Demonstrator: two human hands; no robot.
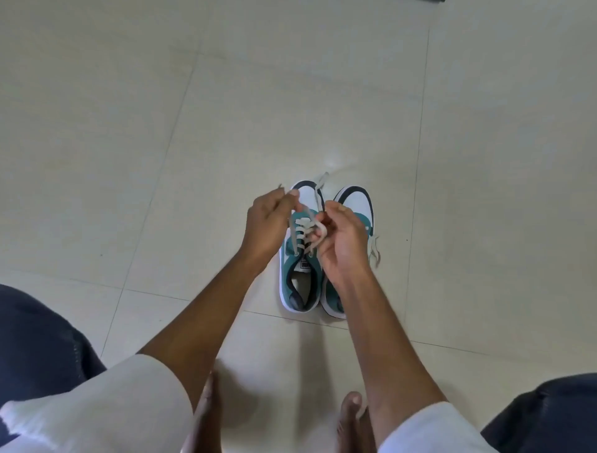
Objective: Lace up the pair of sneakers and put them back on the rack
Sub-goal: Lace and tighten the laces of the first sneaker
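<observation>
Two teal-and-white sneakers stand side by side on the tiled floor, toes pointing away from me. The left sneaker (298, 278) has a pale lace (303, 232) threaded across its eyelets. My left hand (268, 223) pinches one end of that lace, pulled up and to the left. My right hand (342, 239) grips the other end, which loops through its fingers and sticks out past the toe. The right sneaker (357, 202) is partly hidden under my right hand; a loose lace end (374, 250) hangs at its right side.
Beige floor tiles (226, 113) spread all around the shoes. My bare feet (352, 417) and knees in dark trousers (35, 339) fill the bottom of the view. A dark object (434, 1) peeks in at the top right edge. No rack is visible.
</observation>
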